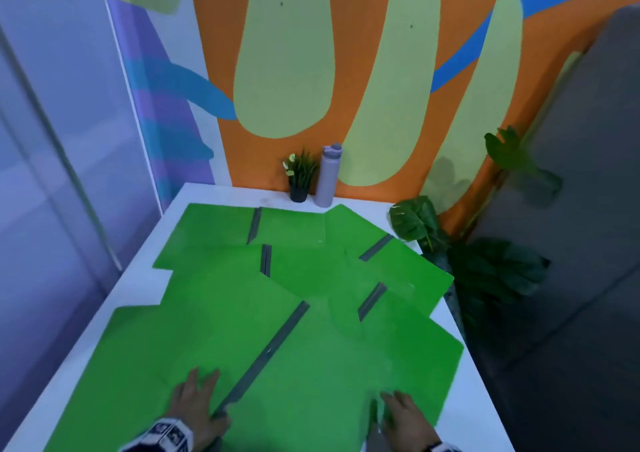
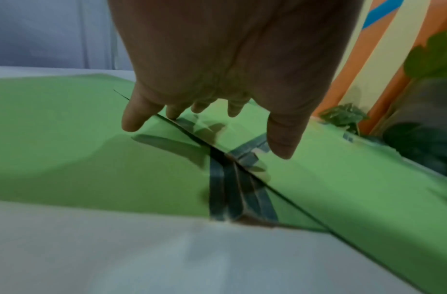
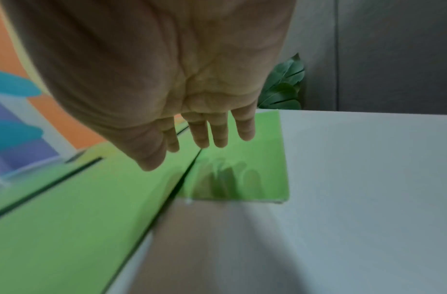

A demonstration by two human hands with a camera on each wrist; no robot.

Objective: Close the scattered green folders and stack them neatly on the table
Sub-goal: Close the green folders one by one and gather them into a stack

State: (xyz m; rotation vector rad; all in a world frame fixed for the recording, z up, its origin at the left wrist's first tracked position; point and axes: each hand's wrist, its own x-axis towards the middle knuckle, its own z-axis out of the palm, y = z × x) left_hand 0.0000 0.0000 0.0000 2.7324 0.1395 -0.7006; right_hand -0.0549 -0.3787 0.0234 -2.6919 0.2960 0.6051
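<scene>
The fingers (image 2: 131, 117) of the left hand (image 1: 195, 405) were spread and nearly straight, over the nearest open folder (image 1: 214, 358) beside its grey spine (image 1: 266, 351); whether they touched it I cannot tell. The right hand (image 1: 408, 420) had its fingers (image 3: 245, 127) straight too, holding nothing, above the folder's right edge. The other green folders (image 1: 311, 271) lay open and overlapping across the white desk (image 1: 131, 292). A bottle (image 1: 327, 176) and a small potted plant (image 1: 299, 177) stood at the desk's far edge.
</scene>
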